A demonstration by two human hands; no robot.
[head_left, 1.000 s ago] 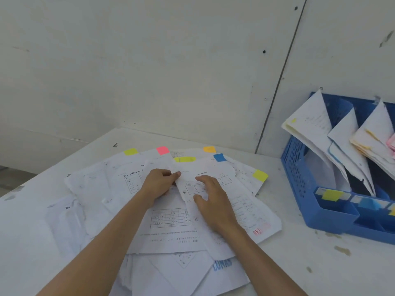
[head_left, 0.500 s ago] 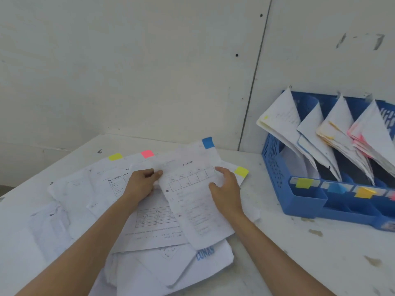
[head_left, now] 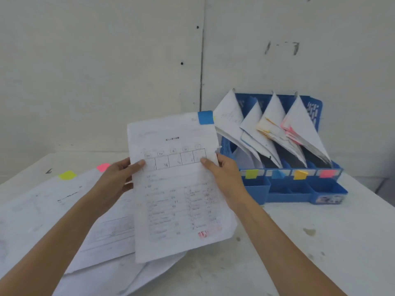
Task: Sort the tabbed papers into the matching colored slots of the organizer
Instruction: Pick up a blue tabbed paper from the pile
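I hold a white printed sheet (head_left: 177, 195) with a blue tab (head_left: 205, 117) at its top right corner, lifted above the table. My left hand (head_left: 119, 178) pinches its left edge and my right hand (head_left: 224, 176) pinches its right edge. To the right stands the blue organizer (head_left: 320, 194) with yellow (head_left: 251, 174), blue (head_left: 277, 174), orange (head_left: 300, 174) and pink (head_left: 327, 173) slot labels. Folded papers lean in each of its slots. The sheet's top right corner overlaps the organizer's left end in view.
A loose pile of papers (head_left: 64, 210) lies on the white table (head_left: 320, 242) at the left, showing a yellow-green tab (head_left: 67, 175) and a pink tab (head_left: 103, 167). A white wall stands close behind. The table's right edge runs just past the organizer.
The blue-tabbed sheet was lifted off the pile and raised upright, now held by both hands. The view swung right, bringing the whole organizer into sight.
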